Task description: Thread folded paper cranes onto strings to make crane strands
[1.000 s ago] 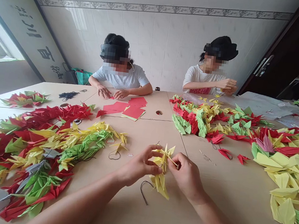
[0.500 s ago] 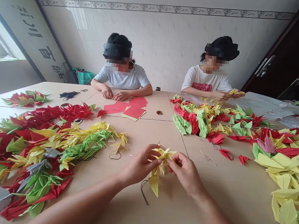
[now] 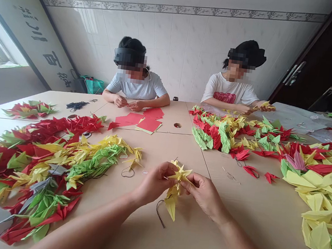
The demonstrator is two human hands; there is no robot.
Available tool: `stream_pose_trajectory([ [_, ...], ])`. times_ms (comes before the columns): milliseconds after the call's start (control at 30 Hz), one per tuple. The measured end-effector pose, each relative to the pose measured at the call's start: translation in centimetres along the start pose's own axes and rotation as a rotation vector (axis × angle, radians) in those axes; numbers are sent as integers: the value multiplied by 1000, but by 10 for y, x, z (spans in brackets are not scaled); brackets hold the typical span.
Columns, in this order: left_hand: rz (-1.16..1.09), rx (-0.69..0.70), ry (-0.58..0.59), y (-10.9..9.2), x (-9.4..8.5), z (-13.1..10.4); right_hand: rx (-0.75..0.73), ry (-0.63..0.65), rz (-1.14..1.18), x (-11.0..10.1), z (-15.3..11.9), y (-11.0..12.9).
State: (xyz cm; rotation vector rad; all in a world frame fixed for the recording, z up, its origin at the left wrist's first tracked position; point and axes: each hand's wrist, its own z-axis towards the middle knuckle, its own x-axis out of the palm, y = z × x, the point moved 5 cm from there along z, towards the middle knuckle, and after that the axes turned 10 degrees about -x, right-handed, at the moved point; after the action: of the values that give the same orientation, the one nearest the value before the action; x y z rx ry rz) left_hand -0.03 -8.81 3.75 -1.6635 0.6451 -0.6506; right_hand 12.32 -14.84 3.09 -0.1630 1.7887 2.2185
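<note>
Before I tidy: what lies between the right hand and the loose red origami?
In the head view, a thin wire-like piece lies on the table between the right hand and the red origami.

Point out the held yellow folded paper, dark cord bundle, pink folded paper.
Yellow folded paper [image 3: 180, 175], head view: star-like upper part.
Dark cord bundle [image 3: 76, 106], head view: middle of tangle.
Pink folded paper [image 3: 296, 161], head view: middle of visible face.

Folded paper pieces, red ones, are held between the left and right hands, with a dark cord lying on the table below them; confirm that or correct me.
The colour is wrong: the head view shows the folded paper pieces between the left hand and right hand are yellow. The dark cord does lie on the table below them.
</note>
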Motion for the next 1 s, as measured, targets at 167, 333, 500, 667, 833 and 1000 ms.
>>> stream_pose_trajectory([
  [167, -50, -26, 16, 2, 1, 0, 8, 5, 3, 1, -1, 3],
  [333, -42, 26, -2, 1, 0, 0, 19, 26, 12, 2, -2, 5],
  [500, 22, 80, -46, -2, 0, -2, 14, 23, 17, 3, -2, 6],
  [667, 35, 108, -75, -6, 1, -4, 22, 6, 10, 3, -2, 6],
  [833, 0, 59, 6, -2, 0, -1, 88, -9, 111, 2, -2, -1],
  [1000, 149, 5, 29, 5, -4, 0, 164, -73, 239, -1, -2, -11],
])
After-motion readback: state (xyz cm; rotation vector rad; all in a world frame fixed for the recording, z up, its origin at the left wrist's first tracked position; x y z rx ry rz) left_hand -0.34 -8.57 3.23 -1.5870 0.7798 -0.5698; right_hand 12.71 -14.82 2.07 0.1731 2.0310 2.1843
